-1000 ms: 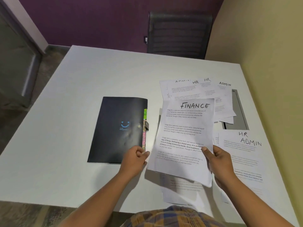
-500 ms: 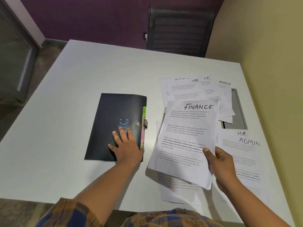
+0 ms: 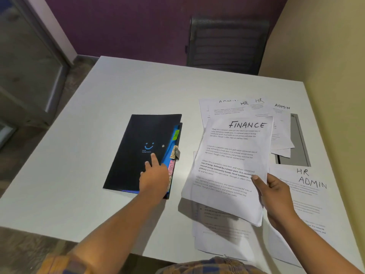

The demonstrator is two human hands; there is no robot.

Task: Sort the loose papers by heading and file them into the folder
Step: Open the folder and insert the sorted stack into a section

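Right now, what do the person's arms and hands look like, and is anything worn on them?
Both the left hand and the right hand are bare: no gloves, rings or watch show. The forearms are bare. A checked sleeve in orange and blue shows high on the left arm, matching the shirt.

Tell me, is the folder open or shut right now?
Partly open: the folder cover is lifted along its right edge, showing blue dividers underneath, with the left hand on the cover. The right hand grips papers.
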